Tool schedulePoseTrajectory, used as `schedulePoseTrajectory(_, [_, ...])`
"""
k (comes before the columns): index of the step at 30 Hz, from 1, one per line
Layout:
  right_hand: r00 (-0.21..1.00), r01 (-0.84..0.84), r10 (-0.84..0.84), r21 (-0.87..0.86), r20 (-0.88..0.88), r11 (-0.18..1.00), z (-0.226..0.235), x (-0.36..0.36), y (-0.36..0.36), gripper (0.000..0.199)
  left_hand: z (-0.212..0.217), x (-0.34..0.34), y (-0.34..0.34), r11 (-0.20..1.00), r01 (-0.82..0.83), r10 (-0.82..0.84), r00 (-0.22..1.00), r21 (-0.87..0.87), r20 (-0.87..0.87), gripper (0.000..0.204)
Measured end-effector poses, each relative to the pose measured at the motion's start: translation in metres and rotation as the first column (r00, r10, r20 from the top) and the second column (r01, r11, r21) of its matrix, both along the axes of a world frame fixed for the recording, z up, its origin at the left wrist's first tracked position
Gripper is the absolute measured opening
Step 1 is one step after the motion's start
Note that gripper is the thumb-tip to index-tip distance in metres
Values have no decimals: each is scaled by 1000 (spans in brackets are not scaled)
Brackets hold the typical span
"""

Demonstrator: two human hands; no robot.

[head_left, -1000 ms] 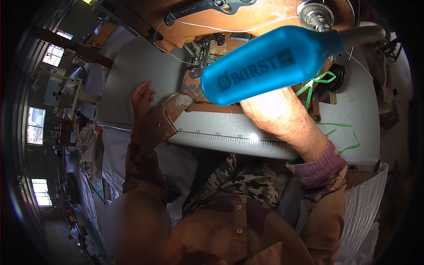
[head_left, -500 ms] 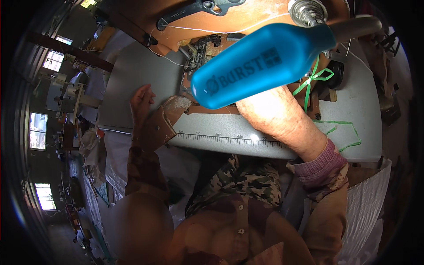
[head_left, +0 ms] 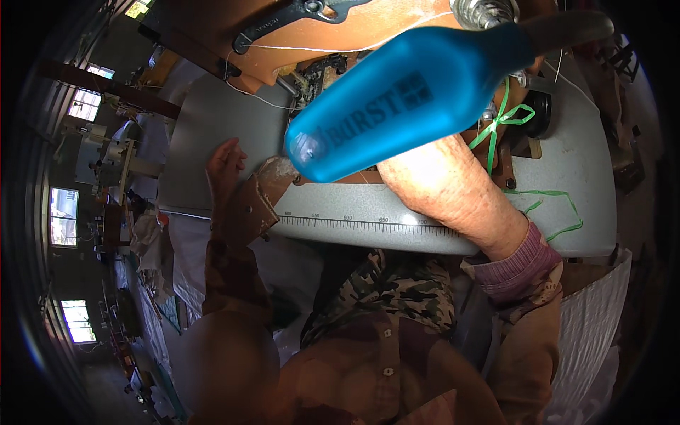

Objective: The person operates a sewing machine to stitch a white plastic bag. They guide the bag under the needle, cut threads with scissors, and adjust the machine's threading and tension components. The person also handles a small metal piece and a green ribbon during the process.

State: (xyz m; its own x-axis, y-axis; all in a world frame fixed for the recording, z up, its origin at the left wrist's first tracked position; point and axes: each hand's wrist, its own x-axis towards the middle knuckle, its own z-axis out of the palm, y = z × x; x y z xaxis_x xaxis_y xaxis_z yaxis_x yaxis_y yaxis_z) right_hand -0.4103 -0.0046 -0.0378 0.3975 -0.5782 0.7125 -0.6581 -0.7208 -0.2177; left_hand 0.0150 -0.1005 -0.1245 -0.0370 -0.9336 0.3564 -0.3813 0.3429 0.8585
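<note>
Head view, looking down: a brown leather piece (head_left: 249, 205) was pinned flat by the left hand (head_left: 225, 164) at the left centre of the frame, on the grey surface (head_left: 212, 127) with a ruler strip (head_left: 368, 221) along its near edge. That hand's grip was loose, fingers extended and pressing rather than closed around anything. The right hand (head_left: 425, 177) was largely hidden behind a blue plastic object (head_left: 411, 92) close to the camera, so whether its grip was closed could not be told. The sewing machine (head_left: 312, 35) filled the upper centre of the frame, with white thread (head_left: 248, 92) trailing from it.

To feed the leather well, steady flat pressure would best be kept and the fingers held clear of the needle area, which was hidden. Open room lay at the upper left of the surface; on the right, green string (head_left: 496, 127) and machine parts crowded the space. The curved front edge ran just beside the leather, so little margin was left there.
</note>
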Motion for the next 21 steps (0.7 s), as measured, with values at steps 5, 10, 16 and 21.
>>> schedulePoseTrajectory(5, [998,39,-34,-91,56,995,-9,7,-7,13,4,1,-4,976,-132,128,991,172,37,31])
schedulePoseTrajectory(10, [999,47,-43,-141,32,989,-9,7,-6,15,6,3,-4,964,-153,148,988,219,37,32])
schedulePoseTrajectory(16, [1000,-8,8,-29,15,1000,3,2,-4,12,8,-3,-4,961,-173,163,985,217,63,31])
schedulePoseTrajectory(21, [999,32,-30,-57,34,998,0,8,-7,10,2,3,-7,972,-125,129,992,200,-8,32])
